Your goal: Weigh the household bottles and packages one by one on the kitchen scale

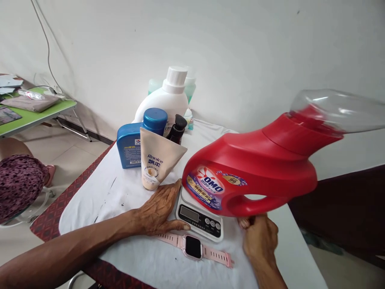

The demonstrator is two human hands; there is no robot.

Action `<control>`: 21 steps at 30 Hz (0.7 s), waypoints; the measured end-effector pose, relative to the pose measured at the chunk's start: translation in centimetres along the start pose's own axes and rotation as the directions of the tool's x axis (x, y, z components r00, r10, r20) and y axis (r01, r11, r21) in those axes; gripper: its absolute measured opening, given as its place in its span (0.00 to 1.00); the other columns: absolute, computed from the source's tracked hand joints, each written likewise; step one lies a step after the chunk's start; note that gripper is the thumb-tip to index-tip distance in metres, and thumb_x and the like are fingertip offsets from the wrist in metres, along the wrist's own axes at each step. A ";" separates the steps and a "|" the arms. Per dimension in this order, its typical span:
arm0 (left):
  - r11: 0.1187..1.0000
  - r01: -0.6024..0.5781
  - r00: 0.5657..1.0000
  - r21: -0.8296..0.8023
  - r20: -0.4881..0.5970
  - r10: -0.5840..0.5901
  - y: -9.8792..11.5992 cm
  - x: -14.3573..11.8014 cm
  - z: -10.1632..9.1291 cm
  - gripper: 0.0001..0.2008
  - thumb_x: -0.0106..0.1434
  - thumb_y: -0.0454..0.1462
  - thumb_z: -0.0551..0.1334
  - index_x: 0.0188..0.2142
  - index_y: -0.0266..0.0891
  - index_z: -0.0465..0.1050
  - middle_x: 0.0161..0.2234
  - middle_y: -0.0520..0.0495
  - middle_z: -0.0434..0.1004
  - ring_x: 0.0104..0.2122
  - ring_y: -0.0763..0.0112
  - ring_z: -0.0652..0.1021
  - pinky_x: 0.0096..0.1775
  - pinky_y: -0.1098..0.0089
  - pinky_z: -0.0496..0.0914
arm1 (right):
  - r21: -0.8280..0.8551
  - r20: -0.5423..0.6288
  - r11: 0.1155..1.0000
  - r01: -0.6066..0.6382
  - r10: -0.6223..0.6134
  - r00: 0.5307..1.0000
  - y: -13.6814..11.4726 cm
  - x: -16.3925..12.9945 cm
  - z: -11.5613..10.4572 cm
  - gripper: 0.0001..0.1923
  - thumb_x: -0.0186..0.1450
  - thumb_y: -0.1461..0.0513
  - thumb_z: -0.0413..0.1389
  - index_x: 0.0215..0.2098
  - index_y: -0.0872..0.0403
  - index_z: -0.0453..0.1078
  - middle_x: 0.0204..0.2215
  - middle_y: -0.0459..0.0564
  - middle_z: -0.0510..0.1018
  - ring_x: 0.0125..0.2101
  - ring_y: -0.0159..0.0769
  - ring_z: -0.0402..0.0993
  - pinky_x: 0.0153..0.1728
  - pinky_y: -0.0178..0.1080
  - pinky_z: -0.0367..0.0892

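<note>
A large red OMO laundry detergent bottle (255,168) is tilted over the white kitchen scale (198,230), its clear cap pointing right. My right hand (261,239) is closed at the underside of its handle, with the fingers partly hidden. My left hand (159,208) lies open and flat, its fingers at the scale's left side and its thumb along the front edge. The scale's display looks blank. In front of it lies a pink smartwatch (192,247). Just behind my left hand, a beige Rejoice tube (158,162) stands on its cap.
Behind the tube are a blue bottle (129,142), a dark pump-topped bottle (178,130) and a large white bottle (164,100). A white cloth (87,200) covers the table. At left, a person's patterned clothing (21,184) shows near a green table (57,109).
</note>
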State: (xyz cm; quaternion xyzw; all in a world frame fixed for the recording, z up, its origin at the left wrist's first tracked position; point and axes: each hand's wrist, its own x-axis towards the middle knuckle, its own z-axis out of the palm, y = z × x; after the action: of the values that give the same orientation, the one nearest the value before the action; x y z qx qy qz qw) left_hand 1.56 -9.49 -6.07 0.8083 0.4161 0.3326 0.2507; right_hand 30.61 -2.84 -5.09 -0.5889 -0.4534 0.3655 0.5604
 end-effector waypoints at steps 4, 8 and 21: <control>0.998 0.056 0.998 0.009 0.029 -0.056 0.7 0.1 -0.5 0.54 0.70 0.59 0.62 0.78 0.39 0.31 0.71 0.23 0.61 0.70 0.35 0.67 0.68 0.37 0.65 | -0.137 0.047 0.991 -0.012 0.019 0.999 1.9 -0.5 0.1 0.24 0.57 0.56 0.64 0.15 0.50 0.55 0.13 0.39 0.57 0.19 0.27 0.50 0.20 0.34 0.46; 0.995 0.100 0.994 0.014 0.051 -0.101 1.0 0.0 -0.7 0.52 0.70 0.59 0.61 0.77 0.37 0.34 0.72 0.22 0.59 0.71 0.35 0.65 0.69 0.38 0.64 | -0.152 0.062 0.988 0.005 0.004 0.998 1.4 -0.2 0.1 0.23 0.60 0.54 0.61 0.15 0.50 0.56 0.13 0.40 0.58 0.19 0.28 0.52 0.21 0.35 0.48; 0.995 0.088 0.995 0.043 0.048 -0.090 0.6 -0.2 -0.4 0.53 0.71 0.59 0.60 0.78 0.43 0.26 0.72 0.25 0.60 0.70 0.35 0.66 0.67 0.37 0.66 | -0.070 0.040 0.998 0.006 -0.003 0.999 1.1 -0.2 0.3 0.27 0.62 0.50 0.64 0.15 0.51 0.58 0.13 0.41 0.60 0.19 0.28 0.53 0.21 0.35 0.49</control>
State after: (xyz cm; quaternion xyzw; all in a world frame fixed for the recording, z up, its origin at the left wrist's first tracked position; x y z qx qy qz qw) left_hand 1.49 -9.93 -5.48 0.8021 0.4520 0.2923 0.2587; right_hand 30.44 -2.92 -6.24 -0.5997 -0.4783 0.3597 0.5313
